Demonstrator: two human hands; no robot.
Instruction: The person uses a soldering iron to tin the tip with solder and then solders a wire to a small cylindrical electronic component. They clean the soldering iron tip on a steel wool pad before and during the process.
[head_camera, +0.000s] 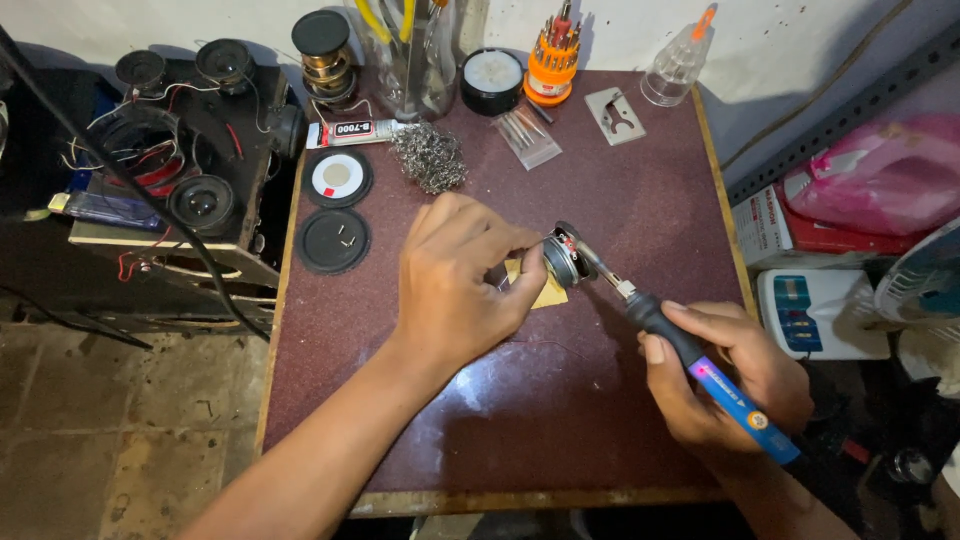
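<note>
My left hand (462, 277) pinches a small round speaker (566, 256) by its edge and tilts it just above the dark red table (620, 180). A yellow pad (550, 290) lies under the speaker. My right hand (730, 375) grips a soldering iron (700, 365) with a black and blue handle. Its metal tip touches the right side of the speaker. A thin wire runs from between my left fingers toward the speaker.
At the back stand a wire-wool ball (428, 156), a glue tube (352, 130), two round black discs (335, 210), a glass jar (410, 55), a screwdriver set (553, 55) and a clear bottle (680, 60). Loose speakers with wires (170, 150) lie left of the table.
</note>
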